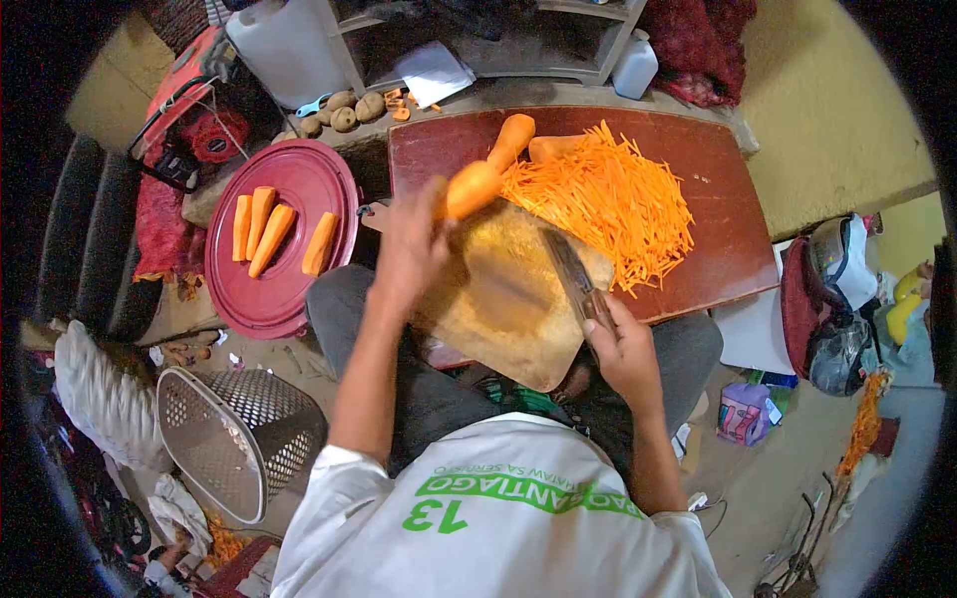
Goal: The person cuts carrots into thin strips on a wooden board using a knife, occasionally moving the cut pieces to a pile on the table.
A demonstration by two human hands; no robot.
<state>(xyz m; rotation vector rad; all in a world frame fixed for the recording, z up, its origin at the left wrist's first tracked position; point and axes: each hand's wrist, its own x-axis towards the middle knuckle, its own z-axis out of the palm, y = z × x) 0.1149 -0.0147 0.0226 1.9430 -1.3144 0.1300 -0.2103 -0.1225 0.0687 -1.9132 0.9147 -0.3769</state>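
My left hand (411, 239), slightly blurred, is closed round a peeled carrot (472, 189) above the upper left of the wooden cutting board (543, 349). In my right hand (626, 351) is the handle of a broad-bladed knife (568, 264), its blade lying over the right part of the board. Beyond the board spreads a heap of carrot strips (618, 204). A whole carrot (512, 138) lies left of the heap, partly hidden behind the held one, and an orange piece (554, 149) is half covered by strips.
The board rests on my lap and a red-brown table (713, 219). At left, a round red lid (284, 164) bears several peeled carrots (269, 239). A perforated basket (284, 419) lies tipped on the floor. Potatoes (344, 118) and a blue-handled peeler (312, 106) sit on the ledge behind.
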